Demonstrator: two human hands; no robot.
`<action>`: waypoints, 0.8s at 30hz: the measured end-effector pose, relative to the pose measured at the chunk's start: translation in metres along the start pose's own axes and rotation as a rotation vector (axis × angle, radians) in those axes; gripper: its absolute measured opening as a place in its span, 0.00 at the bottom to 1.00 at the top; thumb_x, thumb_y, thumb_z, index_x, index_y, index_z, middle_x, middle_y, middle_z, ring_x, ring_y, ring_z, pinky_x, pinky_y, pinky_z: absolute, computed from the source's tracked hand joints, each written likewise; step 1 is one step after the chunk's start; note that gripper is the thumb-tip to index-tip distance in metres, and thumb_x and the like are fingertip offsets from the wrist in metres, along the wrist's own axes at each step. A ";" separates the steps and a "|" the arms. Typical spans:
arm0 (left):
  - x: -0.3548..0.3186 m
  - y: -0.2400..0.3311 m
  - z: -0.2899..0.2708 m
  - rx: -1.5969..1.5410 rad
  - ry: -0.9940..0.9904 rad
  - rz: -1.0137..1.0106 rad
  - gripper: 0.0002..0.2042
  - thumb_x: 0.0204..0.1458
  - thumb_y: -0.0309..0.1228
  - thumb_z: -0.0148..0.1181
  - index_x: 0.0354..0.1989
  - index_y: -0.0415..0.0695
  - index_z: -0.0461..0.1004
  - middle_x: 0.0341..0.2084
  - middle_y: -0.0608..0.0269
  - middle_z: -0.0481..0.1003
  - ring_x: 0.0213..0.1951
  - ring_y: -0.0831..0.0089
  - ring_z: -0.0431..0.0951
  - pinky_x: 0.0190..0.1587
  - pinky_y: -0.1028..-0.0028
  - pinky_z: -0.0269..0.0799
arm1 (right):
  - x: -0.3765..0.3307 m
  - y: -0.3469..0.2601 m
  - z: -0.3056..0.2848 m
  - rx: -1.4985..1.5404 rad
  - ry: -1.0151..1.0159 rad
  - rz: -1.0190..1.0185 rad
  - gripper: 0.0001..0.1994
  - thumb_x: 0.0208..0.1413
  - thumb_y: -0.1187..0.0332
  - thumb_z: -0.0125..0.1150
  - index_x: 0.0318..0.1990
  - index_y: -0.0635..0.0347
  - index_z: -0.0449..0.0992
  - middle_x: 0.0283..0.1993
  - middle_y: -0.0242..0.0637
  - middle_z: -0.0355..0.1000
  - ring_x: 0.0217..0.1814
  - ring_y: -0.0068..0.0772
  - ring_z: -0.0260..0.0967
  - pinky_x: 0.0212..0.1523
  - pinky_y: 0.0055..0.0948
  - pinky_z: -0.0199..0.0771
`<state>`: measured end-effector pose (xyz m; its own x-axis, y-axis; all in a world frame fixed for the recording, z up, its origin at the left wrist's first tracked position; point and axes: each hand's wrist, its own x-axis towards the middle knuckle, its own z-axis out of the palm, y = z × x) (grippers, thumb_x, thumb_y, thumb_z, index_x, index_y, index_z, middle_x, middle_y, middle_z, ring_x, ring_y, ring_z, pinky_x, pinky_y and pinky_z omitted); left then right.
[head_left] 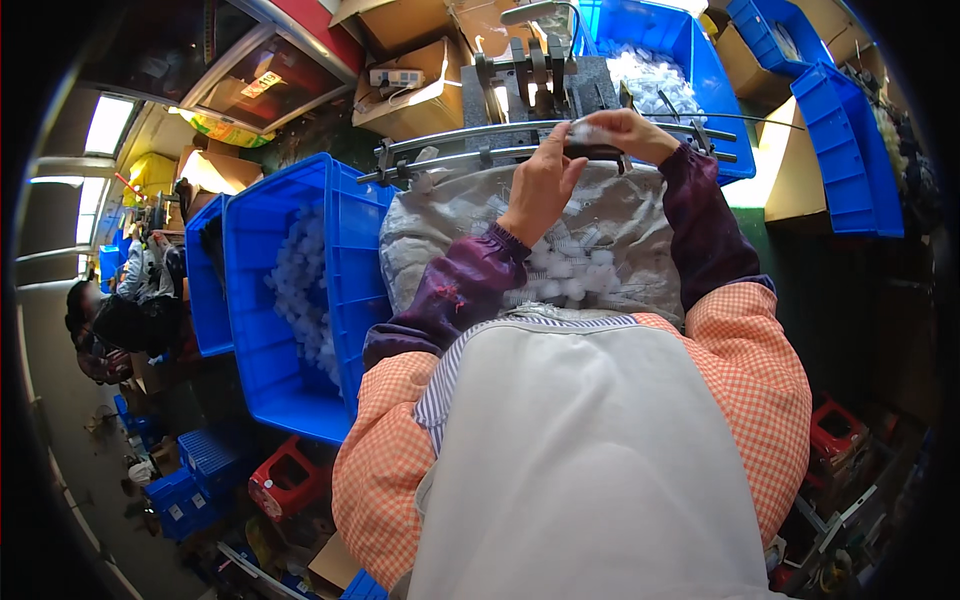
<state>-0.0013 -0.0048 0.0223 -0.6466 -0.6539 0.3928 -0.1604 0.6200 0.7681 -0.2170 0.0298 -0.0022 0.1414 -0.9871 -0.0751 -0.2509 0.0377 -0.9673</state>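
Work looks midway: one white piece (584, 133) is in hand, while more loose pieces (570, 272) lie on the cloth (412, 230), nearer the body than the fingers. Heaps fill part of the blue bin (352, 300) to the fingers' left and of the far bin (716, 80) beyond them to the right; which heap is finished, if either, I cannot tell.

The right hand's (635, 136) fingers are bunched nearly closed on the piece, just above the rails (470, 138). The left hand's (541, 183) thumb stands apart from its forefinger, which reaches the piece's left end; whether it grips is unclear.
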 end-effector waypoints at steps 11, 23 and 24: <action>-0.039 -0.083 0.063 0.722 -0.512 0.310 0.06 0.42 0.28 0.51 0.30 0.47 0.72 0.30 0.63 0.73 0.43 0.63 0.66 0.41 0.67 0.62 | 0.084 0.046 -0.006 -1.192 0.717 0.154 0.09 0.50 0.63 0.52 0.37 0.51 0.74 0.40 0.33 0.71 0.48 0.40 0.64 0.47 0.37 0.64; -0.039 -0.073 0.056 0.550 -0.460 0.358 0.08 0.42 0.25 0.50 0.32 0.44 0.71 0.27 0.60 0.73 0.37 0.61 0.70 0.40 0.68 0.68 | 0.088 0.043 -0.010 -1.088 0.634 0.307 0.12 0.53 0.58 0.48 0.43 0.43 0.74 0.44 0.27 0.71 0.52 0.33 0.62 0.54 0.42 0.53; -0.039 -0.068 0.055 0.533 -0.467 0.340 0.08 0.42 0.25 0.50 0.33 0.44 0.70 0.27 0.60 0.73 0.37 0.61 0.70 0.40 0.68 0.68 | 0.087 0.045 -0.013 -1.092 0.649 0.346 0.13 0.53 0.57 0.48 0.44 0.43 0.74 0.45 0.28 0.70 0.53 0.33 0.61 0.55 0.43 0.51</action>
<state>-0.0062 0.0023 -0.0728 -0.9521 -0.2137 0.2186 -0.1567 0.9551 0.2514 -0.2287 -0.0565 -0.0493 -0.4920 -0.8580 0.1475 -0.8638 0.4600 -0.2055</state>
